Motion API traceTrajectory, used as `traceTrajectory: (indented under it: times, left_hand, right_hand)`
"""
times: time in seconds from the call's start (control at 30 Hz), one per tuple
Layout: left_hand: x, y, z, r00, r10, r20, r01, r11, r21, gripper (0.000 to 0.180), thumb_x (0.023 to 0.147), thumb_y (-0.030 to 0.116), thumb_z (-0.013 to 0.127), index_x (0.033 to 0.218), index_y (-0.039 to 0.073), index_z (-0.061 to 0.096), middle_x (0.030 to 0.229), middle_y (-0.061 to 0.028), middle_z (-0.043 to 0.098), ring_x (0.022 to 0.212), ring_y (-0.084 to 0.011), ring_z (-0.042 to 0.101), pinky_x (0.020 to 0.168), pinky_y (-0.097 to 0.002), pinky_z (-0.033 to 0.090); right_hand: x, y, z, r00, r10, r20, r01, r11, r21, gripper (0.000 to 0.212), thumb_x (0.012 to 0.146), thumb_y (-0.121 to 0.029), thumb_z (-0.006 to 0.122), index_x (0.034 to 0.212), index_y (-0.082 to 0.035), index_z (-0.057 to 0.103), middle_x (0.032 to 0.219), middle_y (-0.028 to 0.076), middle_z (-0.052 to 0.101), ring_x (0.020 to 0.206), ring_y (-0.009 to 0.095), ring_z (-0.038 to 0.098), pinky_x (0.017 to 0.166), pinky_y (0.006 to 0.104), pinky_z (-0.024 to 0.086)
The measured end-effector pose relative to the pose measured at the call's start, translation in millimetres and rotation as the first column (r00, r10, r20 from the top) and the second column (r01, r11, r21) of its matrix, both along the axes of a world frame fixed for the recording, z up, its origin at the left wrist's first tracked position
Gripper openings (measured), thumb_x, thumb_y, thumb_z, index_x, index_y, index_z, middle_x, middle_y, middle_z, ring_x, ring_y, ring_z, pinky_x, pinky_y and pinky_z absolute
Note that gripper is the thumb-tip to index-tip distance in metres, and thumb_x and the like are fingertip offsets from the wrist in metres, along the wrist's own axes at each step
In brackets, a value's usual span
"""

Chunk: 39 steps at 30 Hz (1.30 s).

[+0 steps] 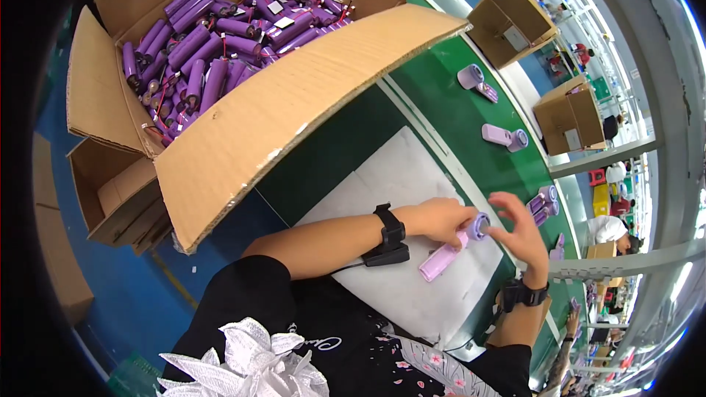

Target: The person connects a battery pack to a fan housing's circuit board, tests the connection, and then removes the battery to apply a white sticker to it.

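A lilac and pink handheld fan (440, 262) lies slanted over a white foam mat (397, 169), its round head (478, 226) pointing away to the right. My left hand (441, 220) is closed around its neck, just below the head. Right beside the head is my right hand (521, 231), fingers spread and curved. Its thumb reaches toward the head's rim; whether it touches I cannot tell. Both wrists wear black straps with small black modules.
A large open cardboard box (309, 95) full of purple battery packs (220, 44) with thin wires stands at the left, its flap jutting toward the mat. On the green conveyor belt (441, 66) beyond sit more fans (504, 136). Other cartons (511, 26) and people line the far side.
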<state>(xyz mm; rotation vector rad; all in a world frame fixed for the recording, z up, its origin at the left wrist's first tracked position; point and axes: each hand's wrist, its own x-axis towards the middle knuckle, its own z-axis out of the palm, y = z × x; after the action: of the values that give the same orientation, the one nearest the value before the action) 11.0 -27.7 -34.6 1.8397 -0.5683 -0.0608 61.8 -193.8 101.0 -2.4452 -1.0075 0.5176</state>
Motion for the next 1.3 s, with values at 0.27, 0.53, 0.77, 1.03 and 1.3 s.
traceTrajectory:
  times: [0.27, 0.53, 0.77, 1.03, 1.3]
  left_hand:
    - [1.7, -2.7, 0.6, 0.985, -0.17, -0.005, 0.169, 0.978, 0.123, 0.027, 0.068, 0.024, 0.077, 0.085, 0.008, 0.062, 0.082, -0.0122, 0.066, 0.081, -0.0322, 0.063, 0.07, -0.0411, 0.048]
    - [4.3, -11.7, 1.3, 0.981, -0.194, 0.013, 0.19, 0.97, 0.151, 0.03, 0.062, 0.023, 0.079, 0.083, 0.007, 0.065, 0.083, -0.0125, 0.067, 0.081, -0.0307, 0.065, 0.07, -0.0398, 0.049]
    - [15.1, -16.7, -7.5, 0.968, -0.25, -0.031, 0.251, 0.951, 0.182, 0.029, 0.059, 0.021, 0.079, 0.08, 0.007, 0.065, 0.085, -0.0117, 0.067, 0.083, -0.029, 0.065, 0.072, -0.0378, 0.05]
    - [16.8, -15.1, -14.1, 0.961, -0.276, -0.014, 0.276, 0.957, 0.09, 0.027, 0.057, 0.016, 0.081, 0.076, 0.006, 0.064, 0.08, -0.01, 0.067, 0.078, -0.0274, 0.065, 0.069, -0.0378, 0.05]
    - [0.7, -12.6, -24.5, 0.97, -0.241, -0.034, 0.243, 0.968, 0.067, 0.025, 0.062, 0.016, 0.078, 0.079, 0.007, 0.062, 0.073, -0.0121, 0.064, 0.072, -0.0297, 0.063, 0.065, -0.0395, 0.048]
  right_hand:
    - [-5.4, 152.3, 85.8, 0.942, 0.316, 0.115, -0.331, 0.932, 0.148, 0.029, 0.085, -0.007, 0.065, 0.113, -0.002, 0.061, 0.107, 0.006, 0.062, 0.097, 0.013, 0.06, 0.084, 0.0258, 0.048]
    - [33.5, 343.7, 87.2, 0.673, 0.643, 0.365, -0.604, 0.763, -0.23, 0.044, 0.085, -0.026, 0.068, 0.119, 0.001, 0.061, 0.098, 0.012, 0.068, 0.084, 0.017, 0.067, 0.077, 0.0291, 0.054]
    - [43.7, 410.0, 28.6, 0.617, 0.705, 0.35, -0.51, 0.696, -0.506, 0.039, 0.087, -0.03, 0.067, 0.105, 0.004, 0.067, 0.086, 0.01, 0.069, 0.067, 0.02, 0.066, 0.065, 0.0311, 0.053]
    - [31.6, 282.5, 119.1, 0.834, 0.324, 0.446, -0.485, 0.816, 0.314, 0.025, 0.094, -0.024, 0.059, 0.099, -0.001, 0.069, 0.09, 0.006, 0.066, 0.077, 0.011, 0.061, 0.069, 0.0266, 0.05]
    - [-6.0, 50.6, 76.9, 0.929, -0.083, -0.361, 0.335, 0.606, 0.722, 0.021, 0.099, -0.023, 0.046, 0.088, -0.004, 0.045, 0.098, 0.019, 0.065, 0.081, 0.025, 0.067, 0.07, 0.0336, 0.054]
